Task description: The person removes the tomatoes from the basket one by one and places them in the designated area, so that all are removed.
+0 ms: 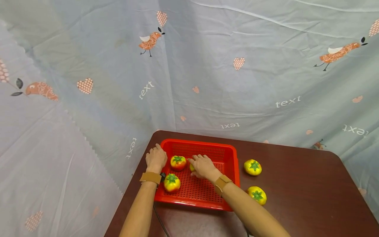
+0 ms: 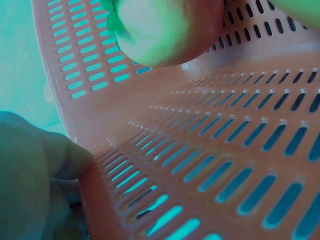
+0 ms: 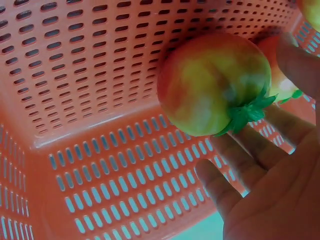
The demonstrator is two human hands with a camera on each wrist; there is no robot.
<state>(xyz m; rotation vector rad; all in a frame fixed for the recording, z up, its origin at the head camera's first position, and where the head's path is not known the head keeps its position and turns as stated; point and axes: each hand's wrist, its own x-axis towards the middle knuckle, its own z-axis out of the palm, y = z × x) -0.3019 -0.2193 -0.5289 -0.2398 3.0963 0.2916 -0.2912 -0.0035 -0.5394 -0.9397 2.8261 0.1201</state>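
My left hand (image 1: 156, 158) grips the left rim of a red plastic basket (image 1: 195, 204); in the left wrist view its thumb (image 2: 70, 157) lies against the basket's edge. Inside the basket, my right hand (image 1: 204, 167) is over a yellow-red tomato (image 3: 215, 85) with a green leafy top. In the right wrist view its fingers (image 3: 245, 160) are spread and fairly straight beside that tomato, the thumb apart from them. Two more tomatoes, one at the back (image 1: 178, 163) and one nearer the front (image 1: 172, 183), sit along the basket's left side.
Two yellow tomatoes, one farther back (image 1: 253, 167) and one nearer (image 1: 257, 195), lie on the dark brown table (image 1: 308, 184) right of the basket. A printed grey curtain (image 1: 207, 72) hangs behind the table. A thin black cable (image 1: 160, 220) runs below the left wrist.
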